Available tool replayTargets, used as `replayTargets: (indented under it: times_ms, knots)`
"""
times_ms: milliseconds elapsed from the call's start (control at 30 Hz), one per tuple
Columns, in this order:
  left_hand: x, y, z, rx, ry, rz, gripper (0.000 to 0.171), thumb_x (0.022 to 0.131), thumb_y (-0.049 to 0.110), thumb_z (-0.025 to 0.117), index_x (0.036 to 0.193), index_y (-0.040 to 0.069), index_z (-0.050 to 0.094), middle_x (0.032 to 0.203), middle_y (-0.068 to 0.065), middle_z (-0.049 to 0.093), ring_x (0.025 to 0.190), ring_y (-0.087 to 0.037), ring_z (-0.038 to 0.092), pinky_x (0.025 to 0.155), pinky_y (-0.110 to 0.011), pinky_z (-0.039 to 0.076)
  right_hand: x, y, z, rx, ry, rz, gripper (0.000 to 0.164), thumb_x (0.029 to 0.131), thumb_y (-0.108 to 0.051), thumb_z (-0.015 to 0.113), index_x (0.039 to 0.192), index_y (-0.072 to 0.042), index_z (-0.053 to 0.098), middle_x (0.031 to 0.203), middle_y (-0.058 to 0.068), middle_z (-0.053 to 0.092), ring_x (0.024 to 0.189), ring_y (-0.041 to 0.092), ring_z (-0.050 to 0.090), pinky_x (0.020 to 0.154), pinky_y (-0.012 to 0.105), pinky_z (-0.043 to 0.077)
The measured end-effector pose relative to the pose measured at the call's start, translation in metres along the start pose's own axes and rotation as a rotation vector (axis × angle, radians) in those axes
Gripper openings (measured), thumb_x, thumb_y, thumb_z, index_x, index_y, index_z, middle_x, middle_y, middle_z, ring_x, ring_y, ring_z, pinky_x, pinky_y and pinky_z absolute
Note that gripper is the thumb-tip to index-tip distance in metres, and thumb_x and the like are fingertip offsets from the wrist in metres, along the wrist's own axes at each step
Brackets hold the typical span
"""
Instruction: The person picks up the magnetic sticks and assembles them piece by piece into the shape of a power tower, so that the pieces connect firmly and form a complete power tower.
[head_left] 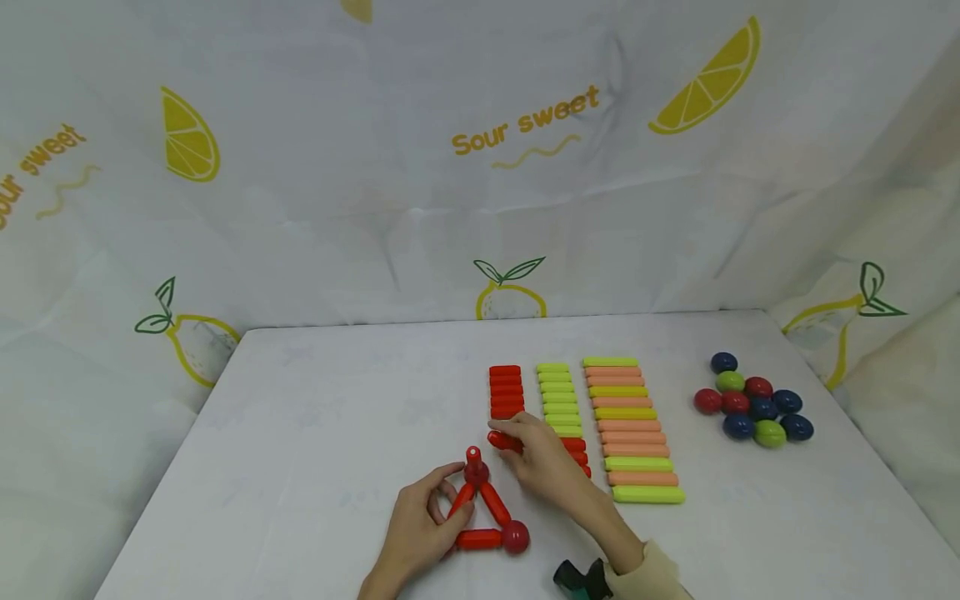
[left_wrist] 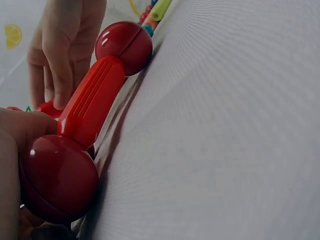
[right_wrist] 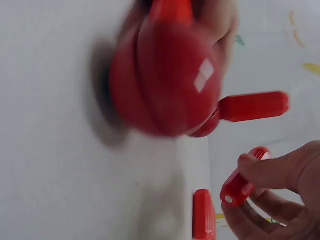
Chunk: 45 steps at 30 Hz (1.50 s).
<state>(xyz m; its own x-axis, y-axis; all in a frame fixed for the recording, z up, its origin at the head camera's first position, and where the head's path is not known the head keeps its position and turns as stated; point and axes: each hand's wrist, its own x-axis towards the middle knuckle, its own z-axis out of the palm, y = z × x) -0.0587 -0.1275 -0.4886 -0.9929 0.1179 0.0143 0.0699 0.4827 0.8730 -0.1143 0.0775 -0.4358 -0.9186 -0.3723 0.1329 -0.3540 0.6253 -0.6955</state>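
Note:
A triangle of red magnetic-type rods and dark red balls (head_left: 480, 540) lies on the white table in front of me. From its far ball (head_left: 476, 472) a short red rod (head_left: 473, 455) stands up. My left hand (head_left: 420, 525) grips the triangle's left side, thumb and fingers around the rod there; its near-left ball (left_wrist: 60, 177) shows large in the left wrist view. Just right of the upright rod, my right hand (head_left: 547, 462) pinches a loose red rod (right_wrist: 245, 177) between thumb and fingers, off the table.
Behind and beside my right hand lie rows of red rods (head_left: 506, 390), short green rods (head_left: 557, 398) and longer orange, yellow and green rods (head_left: 633, 437). Several blue, red and green balls (head_left: 763, 408) cluster at the right. A dark strapped device (head_left: 577, 577) is at my right wrist.

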Motion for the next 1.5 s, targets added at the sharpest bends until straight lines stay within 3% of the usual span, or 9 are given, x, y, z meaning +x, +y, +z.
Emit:
replayTargets:
  times_ms: [133, 233, 333, 533, 800, 1133, 1300, 1400, 1500]
  knots:
    - [0.000, 0.000, 0.000, 0.004, 0.016, -0.005, 0.040, 0.086, 0.015, 0.077, 0.125, 0.010, 0.069, 0.078, 0.002, 0.063, 0.045, 0.002, 0.043, 0.042, -0.020, 0.042, -0.011, -0.003, -0.009, 0.182, -0.008, -0.062, 0.036, 0.088, 0.001, 0.075, 0.123, -0.003, 0.070, 0.110, 0.008, 0.072, 0.097, 0.021, 0.069, 0.086, 0.031, 0.062]
    - [0.000, 0.000, 0.001, 0.004, 0.020, -0.002, 0.040, 0.086, 0.015, 0.077, 0.125, 0.010, 0.069, 0.078, 0.002, 0.063, 0.046, 0.002, 0.044, 0.042, -0.020, 0.043, -0.022, -0.005, -0.016, 0.299, -0.061, -0.067, 0.034, 0.090, -0.005, 0.076, 0.123, -0.005, 0.069, 0.114, 0.006, 0.073, 0.101, 0.020, 0.072, 0.091, 0.039, 0.061]
    - [0.000, -0.001, 0.001, 0.000, 0.024, 0.002, 0.040, 0.085, 0.014, 0.078, 0.124, 0.010, 0.070, 0.078, 0.002, 0.063, 0.046, 0.002, 0.044, 0.042, -0.020, 0.043, -0.033, -0.006, -0.022, 0.378, -0.148, -0.075, 0.032, 0.092, -0.011, 0.075, 0.123, -0.007, 0.069, 0.114, 0.005, 0.073, 0.104, 0.016, 0.071, 0.092, 0.039, 0.061]
    - [0.000, -0.001, 0.002, 0.001, 0.039, 0.001, 0.040, 0.085, 0.012, 0.078, 0.124, 0.013, 0.070, 0.077, 0.004, 0.063, 0.044, 0.002, 0.043, 0.040, -0.018, 0.041, -0.051, -0.004, -0.026, 0.453, -0.305, -0.110, 0.023, 0.094, -0.017, 0.074, 0.116, -0.011, 0.069, 0.110, 0.006, 0.073, 0.103, 0.010, 0.069, 0.092, 0.029, 0.060]
    - [-0.001, -0.001, 0.002, -0.011, 0.047, 0.007, 0.039, 0.085, 0.011, 0.078, 0.123, 0.013, 0.071, 0.078, 0.002, 0.063, 0.045, 0.002, 0.043, 0.040, -0.019, 0.041, -0.061, 0.004, -0.025, 0.481, -0.372, -0.067, 0.022, 0.094, -0.018, 0.074, 0.114, -0.012, 0.067, 0.109, 0.004, 0.072, 0.102, 0.003, 0.067, 0.091, 0.024, 0.059]
    - [0.000, -0.001, 0.002, -0.010, 0.042, 0.003, 0.039, 0.085, 0.010, 0.077, 0.123, 0.013, 0.070, 0.078, 0.003, 0.063, 0.044, 0.002, 0.043, 0.041, -0.019, 0.042, -0.060, 0.006, -0.024, 0.435, -0.414, -0.025, 0.027, 0.092, -0.020, 0.076, 0.117, -0.015, 0.067, 0.113, 0.007, 0.072, 0.103, 0.000, 0.066, 0.092, 0.016, 0.055]
    - [-0.001, -0.001, 0.002, -0.004, 0.042, 0.009, 0.039, 0.085, 0.011, 0.077, 0.124, 0.013, 0.070, 0.079, 0.003, 0.063, 0.045, 0.002, 0.044, 0.041, -0.020, 0.042, -0.055, 0.006, -0.037, 0.319, -0.430, -0.050, 0.037, 0.091, -0.013, 0.076, 0.125, -0.020, 0.065, 0.120, 0.000, 0.070, 0.108, 0.007, 0.066, 0.094, 0.024, 0.057]
    - [-0.001, -0.001, 0.002, -0.001, 0.043, 0.003, 0.043, 0.084, 0.010, 0.077, 0.127, 0.014, 0.069, 0.079, 0.003, 0.063, 0.045, 0.002, 0.044, 0.041, -0.020, 0.041, -0.046, 0.006, -0.045, 0.236, -0.354, -0.102, 0.037, 0.091, -0.007, 0.073, 0.126, -0.016, 0.066, 0.122, 0.003, 0.071, 0.108, 0.018, 0.068, 0.093, 0.032, 0.060]
    - [0.000, -0.002, 0.000, -0.007, 0.042, 0.000, 0.049, 0.082, 0.006, 0.074, 0.130, 0.012, 0.067, 0.078, 0.003, 0.061, 0.044, 0.002, 0.042, 0.040, -0.019, 0.037, -0.032, 0.006, -0.046, 0.115, -0.199, -0.135, 0.032, 0.091, -0.003, 0.072, 0.121, -0.011, 0.069, 0.117, 0.007, 0.074, 0.103, 0.026, 0.068, 0.088, 0.037, 0.061]
